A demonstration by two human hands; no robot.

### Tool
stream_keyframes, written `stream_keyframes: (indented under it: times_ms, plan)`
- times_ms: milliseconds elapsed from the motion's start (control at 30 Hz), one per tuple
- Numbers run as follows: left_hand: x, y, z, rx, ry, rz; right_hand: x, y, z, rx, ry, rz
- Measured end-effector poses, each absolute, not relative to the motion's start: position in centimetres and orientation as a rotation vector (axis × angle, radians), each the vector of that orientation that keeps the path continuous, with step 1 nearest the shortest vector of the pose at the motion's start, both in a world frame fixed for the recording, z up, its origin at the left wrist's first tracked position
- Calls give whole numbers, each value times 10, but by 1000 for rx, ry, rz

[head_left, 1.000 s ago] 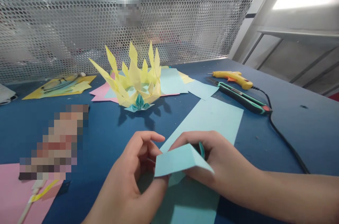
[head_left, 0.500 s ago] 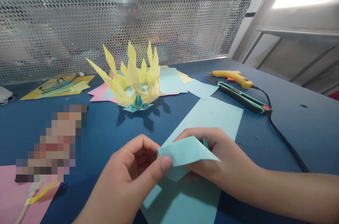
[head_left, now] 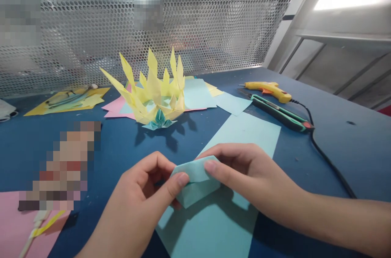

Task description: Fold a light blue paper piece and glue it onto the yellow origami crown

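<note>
A small folded piece of light-blue paper (head_left: 198, 189) is held between my two hands. My left hand (head_left: 146, 193) pinches its left end, the thumb lying on the front face. At the right end my right hand (head_left: 244, 168) grips it, with the thumb pressing on the upper folded strip. The fingers behind the paper are mostly hidden. Beneath the hands lies a large light-blue sheet (head_left: 253, 132) on the blue table. Beyond them stands a pale-yellow folded-paper crown (head_left: 155, 87) with tall points and a teal paper ornament (head_left: 160, 119) at its front.
To the right lie a yellow glue gun (head_left: 269, 90), its black cord, and a green-and-black utility knife (head_left: 277, 112). Coloured paper sheets (head_left: 198, 91) sit behind the crown. At left are a blurred-out object (head_left: 61, 168) with a white cable and a pink sheet (head_left: 12, 221). A perforated metal panel (head_left: 198, 18) borders the back.
My right thumb has come round onto the paper's front. The paper's right flap, which stuck out to a point, is now folded in. Both hands have shifted slightly left.
</note>
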State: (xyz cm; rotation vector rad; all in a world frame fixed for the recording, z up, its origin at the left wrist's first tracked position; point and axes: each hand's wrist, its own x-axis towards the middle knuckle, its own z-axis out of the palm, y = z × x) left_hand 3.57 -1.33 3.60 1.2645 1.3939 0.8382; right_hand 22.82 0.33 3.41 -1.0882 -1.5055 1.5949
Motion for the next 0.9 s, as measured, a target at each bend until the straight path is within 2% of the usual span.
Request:
stream_keyframes:
  times_ms: [333,767,900]
  plan:
    - [35,-11,36,1435,1391,749,232,7,32,-1128,-1467,1703]
    - [33,-15,36,1703,1382,626,231,5,31,-1115,-1704,1410]
    - [29,-14,39,1913,1381,705,237,7,32,-1034,-1890,1271]
